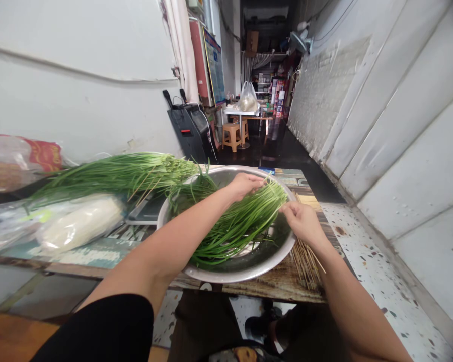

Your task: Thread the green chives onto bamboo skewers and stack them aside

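Note:
A steel basin (245,275) stands on the table in front of me, holding a thick bunch of green garlic chives (232,226) in a little water. My left hand (246,185) reaches across the basin, its fingers closed at the far side of the pale stem ends. At the basin's right rim my right hand (300,217) pinches thumb and forefinger together against those same ends. Exactly how many stems each hand grips is hidden. Beside the right wrist, thin wooden skewers (305,266) lie on the table.
More garlic chives (124,173) are piled left of the basin, with a few skewers on them. Nearer lies a white plastic-wrapped bundle (81,223). A black wheeled-looking case (192,130) leans by the wall. Farther back are an orange stool (231,137) and a small table (236,111).

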Demonstrator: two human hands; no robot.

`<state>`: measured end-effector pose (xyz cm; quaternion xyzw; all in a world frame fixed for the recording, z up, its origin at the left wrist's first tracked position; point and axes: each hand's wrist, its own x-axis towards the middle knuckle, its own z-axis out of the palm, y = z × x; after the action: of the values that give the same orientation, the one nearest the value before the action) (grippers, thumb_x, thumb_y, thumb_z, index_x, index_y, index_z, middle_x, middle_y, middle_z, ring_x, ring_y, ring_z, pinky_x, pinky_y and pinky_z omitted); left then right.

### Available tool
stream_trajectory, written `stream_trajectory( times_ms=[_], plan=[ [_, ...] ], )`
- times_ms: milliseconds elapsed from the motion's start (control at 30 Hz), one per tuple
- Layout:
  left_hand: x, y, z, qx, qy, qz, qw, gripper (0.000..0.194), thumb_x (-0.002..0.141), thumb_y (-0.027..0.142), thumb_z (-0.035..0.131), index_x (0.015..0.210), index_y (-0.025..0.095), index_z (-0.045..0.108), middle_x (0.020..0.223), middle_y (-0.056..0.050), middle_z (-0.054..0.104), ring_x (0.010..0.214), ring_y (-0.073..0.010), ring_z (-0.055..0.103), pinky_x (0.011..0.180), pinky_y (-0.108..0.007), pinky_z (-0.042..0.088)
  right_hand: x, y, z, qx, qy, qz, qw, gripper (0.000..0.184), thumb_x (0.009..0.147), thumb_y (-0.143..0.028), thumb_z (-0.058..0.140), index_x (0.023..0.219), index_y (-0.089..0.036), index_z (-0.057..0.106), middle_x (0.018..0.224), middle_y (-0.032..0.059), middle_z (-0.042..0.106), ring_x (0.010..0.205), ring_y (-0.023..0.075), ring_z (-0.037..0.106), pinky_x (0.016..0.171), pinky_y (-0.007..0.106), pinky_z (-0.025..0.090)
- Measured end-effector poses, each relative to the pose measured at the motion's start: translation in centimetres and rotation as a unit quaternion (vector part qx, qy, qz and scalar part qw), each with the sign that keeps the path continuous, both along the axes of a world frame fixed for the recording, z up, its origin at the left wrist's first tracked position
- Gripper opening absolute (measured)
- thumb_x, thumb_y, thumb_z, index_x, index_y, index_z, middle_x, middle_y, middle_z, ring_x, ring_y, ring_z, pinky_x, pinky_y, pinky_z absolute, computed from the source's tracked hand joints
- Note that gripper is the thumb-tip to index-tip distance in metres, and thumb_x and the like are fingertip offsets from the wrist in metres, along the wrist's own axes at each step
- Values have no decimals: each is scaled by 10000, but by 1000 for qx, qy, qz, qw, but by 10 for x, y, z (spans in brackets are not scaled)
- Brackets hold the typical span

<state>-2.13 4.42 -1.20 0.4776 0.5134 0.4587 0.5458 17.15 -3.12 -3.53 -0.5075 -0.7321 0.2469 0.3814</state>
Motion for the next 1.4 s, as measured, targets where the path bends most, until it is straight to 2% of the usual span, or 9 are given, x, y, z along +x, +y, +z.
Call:
stream_trajectory(
  times_ms=[267, 333, 467, 600, 733, 867, 967, 1167, 1400],
  plan=[
    [0, 1, -2, 17, 45, -16, 999, 160, 641, 128, 740, 799, 102, 739, 698, -61, 684, 538, -59, 492, 514, -214, 376, -1, -1, 1, 1, -8, -9, 1000, 276, 789, -310, 426, 706, -166, 647, 592, 14, 613, 545, 152, 527, 546, 258, 359],
    [-7, 1, 1, 28, 71, -58, 995, 186, 613, 135, 756, 798, 115, 746, 737, -64, 699, 573, -71, 511, 563, -233, 401, 0, -1, 1, 8, -9, -11, 1000, 274, 797, -311, 431, 711, -167, 648, 607, 15, 620, 557, 152, 533, 555, 257, 362],
    [-29, 5, 12, 33, 84, -199, 976, 312, 614, 195, 761, 924, 169, 739, 928, -67, 717, 721, -108, 576, 707, -277, 430, 1, 2, 0, 29, 2, 0, 1000, 278, 816, -330, 436, 730, -167, 645, 618, 10, 610, 579, 148, 531, 574, 252, 369],
    [-35, 2, 14, 33, 56, -208, 976, 380, 675, 399, 727, 967, 156, 718, 1018, -101, 699, 896, -176, 609, 842, -340, 415, 1, 4, -1, 32, 31, 21, 999, 284, 827, -348, 439, 756, -163, 642, 541, -14, 534, 517, 126, 469, 538, 242, 353],
    [-19, -6, 9, 9, 12, -273, 962, 450, 641, 480, 737, 894, 108, 714, 919, -109, 713, 875, -210, 629, 895, -381, 414, 1, 5, -2, 11, 62, 45, 997, 290, 841, -380, 447, 754, -166, 622, 481, -39, 450, 469, 109, 407, 494, 232, 328],
    [-8, -9, 7, 38, -50, -253, 965, 458, 659, 494, 720, 895, 102, 701, 865, -96, 713, 820, -193, 638, 883, -378, 435, 2, 4, 0, 12, 62, 66, 996, 315, 857, -406, 455, 677, -176, 574, 478, -42, 435, 461, 101, 401, 490, 230, 328],
    [-9, -8, 11, 34, -56, -264, 962, 441, 663, 466, 729, 886, 88, 692, 846, -104, 713, 787, -191, 644, 859, -375, 452, 3, 3, 2, 31, 57, 61, 996, 345, 858, -414, 458, 623, -182, 556, 481, -34, 450, 485, 109, 432, 506, 234, 346],
    [-17, -7, 20, 33, -47, -242, 969, 383, 668, 407, 743, 832, 66, 688, 764, -104, 708, 730, -193, 652, 830, -373, 468, 7, 5, 5, 60, 19, 86, 994, 287, 847, -386, 478, 816, -189, 684, 656, 12, 639, 637, 160, 571, 608, 268, 425],
    [-22, -11, 25, 2, -40, -292, 956, 346, 701, 380, 725, 852, 70, 697, 797, -119, 719, 757, -197, 657, 844, -356, 458, 6, 6, 4, 54, 53, 91, 993, 285, 847, -318, 447, 786, -192, 696, 684, 11, 660, 650, 160, 591, 611, 270, 428]
  ],
)
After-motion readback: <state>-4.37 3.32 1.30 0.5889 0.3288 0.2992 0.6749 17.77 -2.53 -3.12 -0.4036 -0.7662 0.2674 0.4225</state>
